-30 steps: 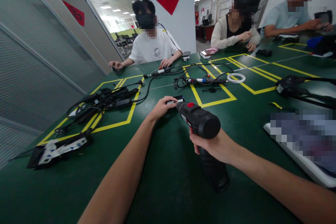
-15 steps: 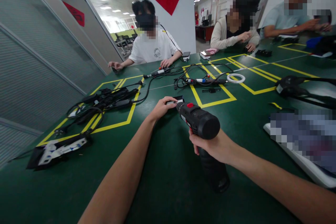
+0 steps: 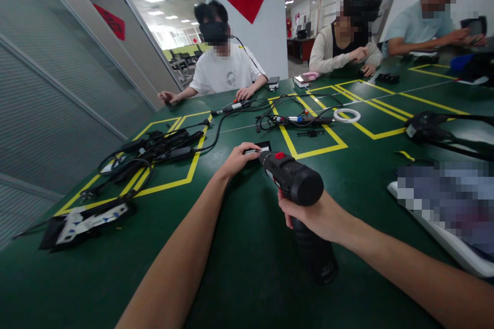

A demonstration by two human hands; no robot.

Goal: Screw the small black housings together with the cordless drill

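My right hand (image 3: 304, 211) is wrapped round the grip of a black cordless drill (image 3: 293, 177) with red buttons. The drill's chuck points forward and left, at the fingertips of my left hand (image 3: 241, 158). That hand rests on the table, its thumb and fingers closed on a small black-and-white flat piece (image 3: 264, 146). The drill's body and my fingers cover much of this piece, so its kind cannot be told. Whether the drill's tip touches it is also hidden.
Black cables and adapters (image 3: 170, 146) lie on the left of the green table (image 3: 247, 277). Beyond my hands are pen-like electric tools with cords (image 3: 301, 120) and a white ring (image 3: 347, 115). A white-edged device (image 3: 436, 231) stands right. Several people sit across the table.
Almost nothing differs. The small piece under my left fingers appears slightly shifted or tilted, while the drill and both hands stay in nearly the same place.
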